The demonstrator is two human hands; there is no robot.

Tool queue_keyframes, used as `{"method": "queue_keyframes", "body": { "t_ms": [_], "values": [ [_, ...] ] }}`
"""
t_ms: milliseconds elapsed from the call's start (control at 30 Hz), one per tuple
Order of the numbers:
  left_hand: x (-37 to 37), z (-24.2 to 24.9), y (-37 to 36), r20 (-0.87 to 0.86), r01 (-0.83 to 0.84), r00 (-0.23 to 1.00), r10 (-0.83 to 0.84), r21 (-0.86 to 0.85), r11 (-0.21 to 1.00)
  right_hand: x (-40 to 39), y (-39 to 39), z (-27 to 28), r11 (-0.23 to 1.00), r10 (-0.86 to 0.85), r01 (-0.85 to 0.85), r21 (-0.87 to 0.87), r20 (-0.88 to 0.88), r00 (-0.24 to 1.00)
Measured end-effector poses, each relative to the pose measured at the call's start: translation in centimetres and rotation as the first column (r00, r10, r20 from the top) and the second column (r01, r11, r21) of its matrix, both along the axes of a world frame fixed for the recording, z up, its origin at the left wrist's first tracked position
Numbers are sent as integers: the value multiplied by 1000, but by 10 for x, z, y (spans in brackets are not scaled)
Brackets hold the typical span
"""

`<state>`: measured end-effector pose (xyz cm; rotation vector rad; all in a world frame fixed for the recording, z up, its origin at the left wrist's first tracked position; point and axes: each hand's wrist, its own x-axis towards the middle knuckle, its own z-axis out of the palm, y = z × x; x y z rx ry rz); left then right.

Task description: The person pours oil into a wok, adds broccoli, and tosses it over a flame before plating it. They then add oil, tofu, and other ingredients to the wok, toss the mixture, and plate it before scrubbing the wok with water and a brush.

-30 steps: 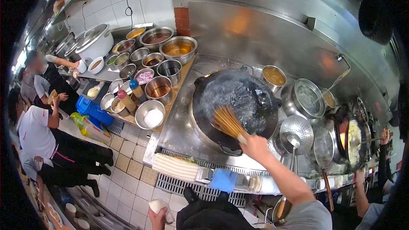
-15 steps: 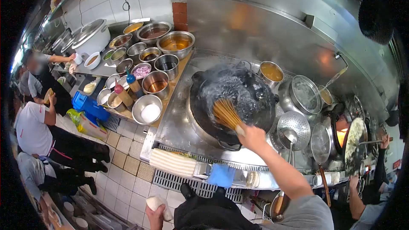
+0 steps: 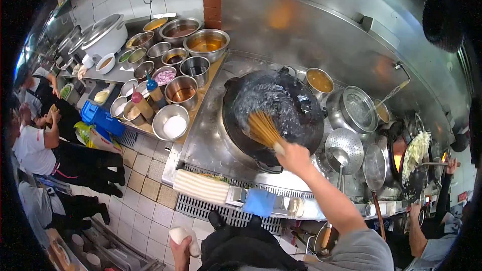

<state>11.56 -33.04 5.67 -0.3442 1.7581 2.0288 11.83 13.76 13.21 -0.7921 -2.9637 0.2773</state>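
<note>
My right hand (image 3: 295, 158) is closed around the white-wrapped end of a bamboo wok brush (image 3: 264, 126). The bristles spread into churning water inside a large black wok (image 3: 235, 120), near its front-left wall. Low beside my dark apron, my left hand (image 3: 179, 253) grips a folded white cloth (image 3: 186, 236). To the right of the wok lie a perforated strainer (image 3: 346, 143) and a ladle (image 3: 340, 157) on top of it.
Steel bowls of sauces (image 3: 196, 70) and squeeze bottles (image 3: 142, 105) crowd the left counter. A wire skimmer (image 3: 374, 168) and steel pot (image 3: 359, 110) stand right. Beyond them a co-worker's hand (image 3: 414, 212) is at another wok with food. Several people stand left.
The brush has moved slightly within the wok, and the water swirls differently. Food in the co-worker's wok has shifted. At far left, a person's outstretched arm has drawn back.
</note>
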Motion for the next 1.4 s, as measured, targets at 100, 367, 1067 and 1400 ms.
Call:
{"method": "queue_keyframes", "body": {
  "t_ms": [100,367,1067,1400],
  "values": [
    [12,-4,-20,25,-103,994,104,-64,993,51,36,27,977,-15,-34,213,226,974],
    [-25,20,12,-71,74,994,-80,-85,994,-88,91,3,945,-318,322,55,-61,946],
    [2,-11,-23,48,-214,973,224,-165,963,65,52,58,997,-72,71,16,375,924],
    [-36,2,28,54,74,996,-74,-13,997,-100,21,-25,698,-421,182,-692,-192,887]
  ]
}}
